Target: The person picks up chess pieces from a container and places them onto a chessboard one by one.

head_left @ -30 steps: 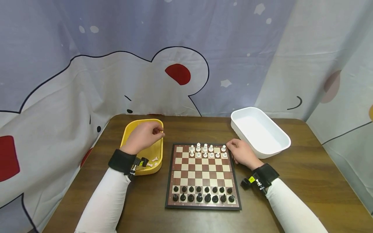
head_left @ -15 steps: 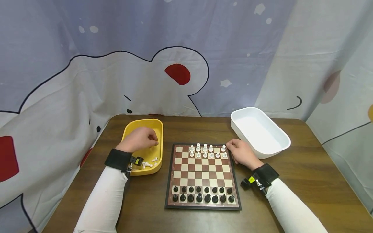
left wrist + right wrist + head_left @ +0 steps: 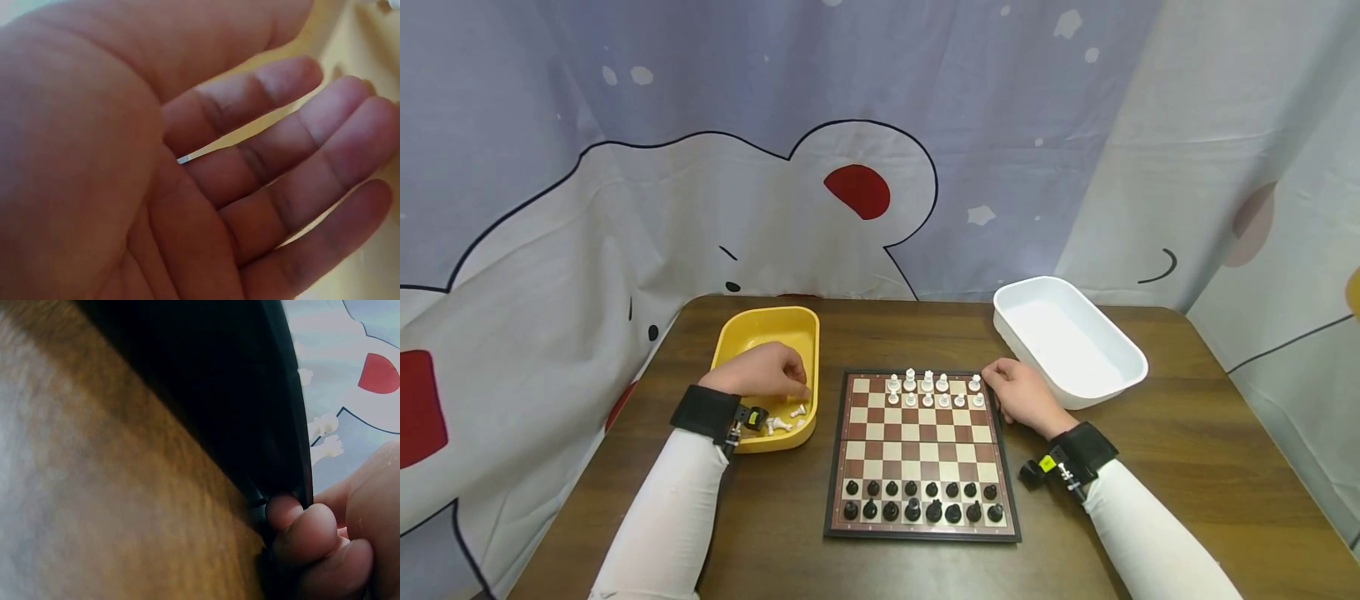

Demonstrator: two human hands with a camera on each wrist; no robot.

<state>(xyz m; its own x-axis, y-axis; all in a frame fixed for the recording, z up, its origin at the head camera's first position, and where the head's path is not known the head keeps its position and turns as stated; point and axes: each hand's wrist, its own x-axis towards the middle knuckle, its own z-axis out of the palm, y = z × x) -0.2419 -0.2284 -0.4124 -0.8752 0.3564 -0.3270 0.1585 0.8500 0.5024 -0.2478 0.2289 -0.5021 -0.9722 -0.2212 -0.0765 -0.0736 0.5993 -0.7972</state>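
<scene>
My left hand [image 3: 763, 371] reaches down into a yellow tray [image 3: 812, 333], its fingers beside several loose white chess pieces [image 3: 780, 425]. In the left wrist view its fingers [image 3: 300, 150] are loosely extended, and I see nothing held in them. My right hand [image 3: 1026, 395] grips the far right corner of a chessboard [image 3: 917, 432], thumb and curled fingertips [image 3: 312, 532] meeting at the dark edge. White chessmen [image 3: 928, 382] stand in two rows with gaps along the board's far side. Two full rows of black chessmen [image 3: 913, 508] line the near side.
Behind my right hand is a white tray [image 3: 1060, 333], close to the board's corner. All of it stands on a brown wooden table [image 3: 1187, 433]. A patterned curtain [image 3: 700, 208] hangs along the table's far edge.
My left hand has gone from above the yellow tray's right rim back and down into the tray, towards the near-side pieces. My right hand and the board have stayed put.
</scene>
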